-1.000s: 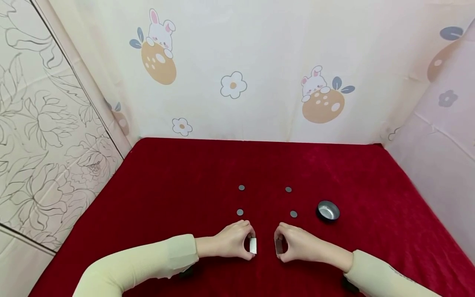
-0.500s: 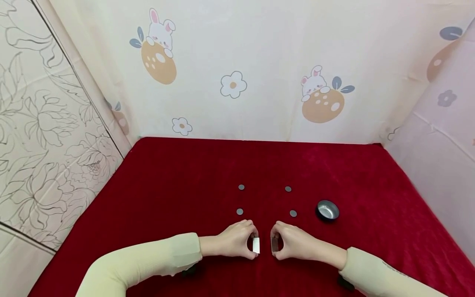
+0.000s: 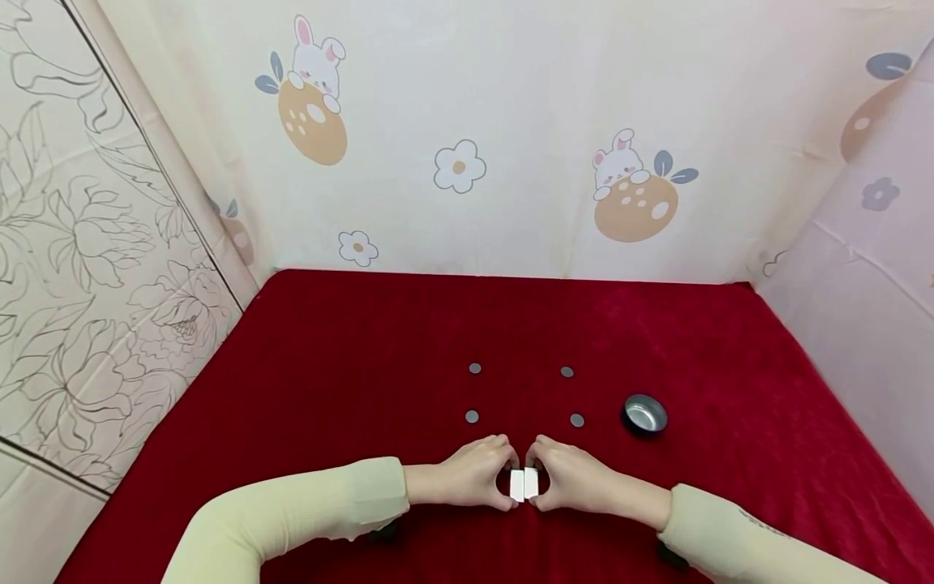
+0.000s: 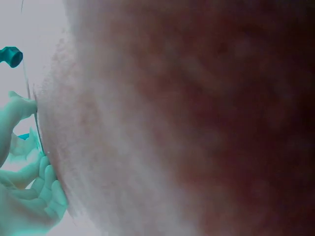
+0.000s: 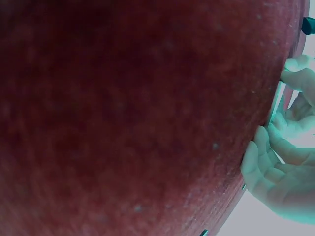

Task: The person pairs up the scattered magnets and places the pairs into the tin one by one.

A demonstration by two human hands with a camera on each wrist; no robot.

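Observation:
In the head view my left hand [image 3: 473, 474] pinches a small flat rectangular shiny piece [image 3: 516, 486] between thumb and fingers, low over the red cloth. Mirroring it, my right hand [image 3: 581, 477] pinches a similar bright rectangular piece [image 3: 531, 483]. The two pieces stand side by side with a thin line between them; whether they touch I cannot tell. The right wrist view catches a thin edge of a piece [image 5: 275, 104] between thumb and fingers. Much of both wrist views is blurred dark red cloth.
Several small grey discs lie beyond the hands, among them a near left disc [image 3: 472, 417] and a near right disc [image 3: 577, 420]. A round dark-rimmed metal dish [image 3: 645, 414] sits to the right. Red cloth [image 3: 350, 349] covers the table, and a patterned curtain [image 3: 525, 97] hangs behind.
Both hands have moved inward toward each other, closing the gap between the two rectangular pieces. The right piece now shows a bright face instead of a dark one. Discs and dish stay put.

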